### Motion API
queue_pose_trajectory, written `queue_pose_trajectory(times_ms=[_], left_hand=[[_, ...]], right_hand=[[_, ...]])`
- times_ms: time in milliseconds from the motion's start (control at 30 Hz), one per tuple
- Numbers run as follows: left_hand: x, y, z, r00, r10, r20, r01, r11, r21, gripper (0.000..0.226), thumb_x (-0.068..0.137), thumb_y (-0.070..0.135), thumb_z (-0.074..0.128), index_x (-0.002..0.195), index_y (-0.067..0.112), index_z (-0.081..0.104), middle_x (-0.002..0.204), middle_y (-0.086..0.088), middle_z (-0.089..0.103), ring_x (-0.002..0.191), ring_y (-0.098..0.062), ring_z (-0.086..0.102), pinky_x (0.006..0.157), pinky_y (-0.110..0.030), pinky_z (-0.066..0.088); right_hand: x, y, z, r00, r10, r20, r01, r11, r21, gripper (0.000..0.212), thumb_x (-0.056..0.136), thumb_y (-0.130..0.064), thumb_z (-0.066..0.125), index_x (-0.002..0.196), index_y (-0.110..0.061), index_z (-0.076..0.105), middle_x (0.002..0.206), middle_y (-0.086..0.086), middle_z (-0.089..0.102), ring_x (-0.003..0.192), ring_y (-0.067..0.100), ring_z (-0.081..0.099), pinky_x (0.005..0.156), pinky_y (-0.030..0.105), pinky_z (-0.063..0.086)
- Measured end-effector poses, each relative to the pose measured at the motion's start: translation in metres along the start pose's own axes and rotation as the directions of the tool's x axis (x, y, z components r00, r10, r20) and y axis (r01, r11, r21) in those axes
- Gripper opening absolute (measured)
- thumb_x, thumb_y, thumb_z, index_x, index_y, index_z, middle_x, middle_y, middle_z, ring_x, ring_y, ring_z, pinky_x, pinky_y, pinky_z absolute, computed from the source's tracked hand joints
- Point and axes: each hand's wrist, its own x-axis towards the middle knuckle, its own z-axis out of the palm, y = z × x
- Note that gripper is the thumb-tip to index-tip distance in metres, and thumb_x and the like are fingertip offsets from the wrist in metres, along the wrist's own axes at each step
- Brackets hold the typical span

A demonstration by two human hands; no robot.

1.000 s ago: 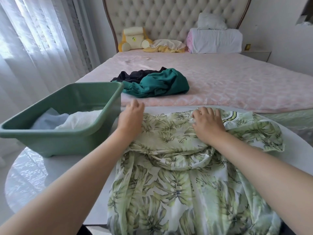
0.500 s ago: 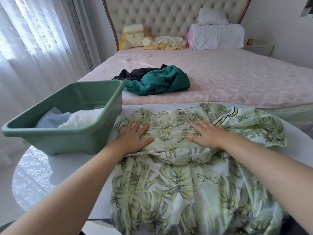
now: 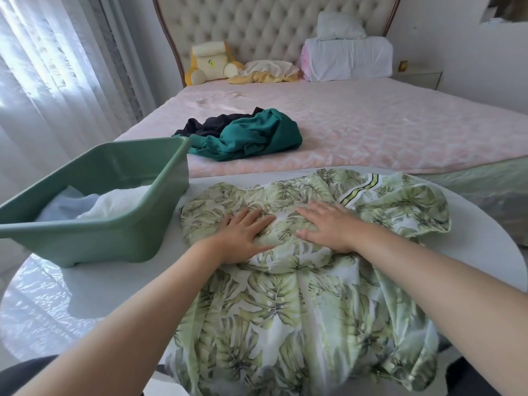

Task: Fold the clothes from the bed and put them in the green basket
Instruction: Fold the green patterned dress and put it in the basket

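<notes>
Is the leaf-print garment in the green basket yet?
No, the green leaf-print fabric garment lies spread on the round white table, beside the green plastic basket.

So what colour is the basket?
Green, a soft sage; the basket shows clearly in the head view.

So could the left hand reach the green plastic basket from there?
Probably yes: the left hand rests flat on the leaf-print fabric garment just beside the green plastic basket, and nothing stands between them.

No readable text (plush toy's sticker (image 3: pixel 211 63) blurred)
</notes>
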Motion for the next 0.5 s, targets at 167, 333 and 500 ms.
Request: queue_pose_trajectory(times_ms=[167,333,500], left_hand=[[-0.003,0.000,-0.019,0.994,-0.051,0.097,0.055,0.997,-0.046,0.083,0.082,0.085,0.035,0.152,0.054,0.002,0.165,0.012,-0.006,0.152,-0.019,-0.009,0.122,-0.052,-0.001],[0.011,0.043,-0.038,0.979,-0.076,-0.188,0.033,0.974,-0.223,0.062,0.094,0.062,0.049,0.148,0.032,0.040,0.157,0.004,0.035,0.137,-0.022,0.042,0.112,-0.042,0.036],[0.047,0.120,-0.049,0.958,0.054,-0.282,-0.147,0.935,-0.323,0.054,0.100,0.022,0.055,0.150,0.026,0.034,0.141,0.002,0.054,0.128,-0.018,0.052,0.105,-0.032,0.041]], right_hand=[[-0.024,0.016,-0.016,0.999,-0.019,-0.045,0.022,0.998,0.062,0.072,0.100,-0.067,0.025,0.161,-0.032,0.010,0.168,0.000,0.005,0.155,0.022,0.007,0.124,0.045,0.005],[-0.044,0.050,-0.041,0.954,0.086,-0.286,-0.042,0.987,0.156,0.051,0.101,-0.019,0.035,0.151,-0.026,0.041,0.158,0.003,0.039,0.145,0.024,0.035,0.122,0.046,0.021],[-0.054,0.094,-0.039,0.934,0.290,-0.210,-0.329,0.926,-0.184,0.048,0.089,-0.015,0.051,0.135,-0.028,0.055,0.133,0.004,0.062,0.132,0.028,0.047,0.118,0.062,0.006]])
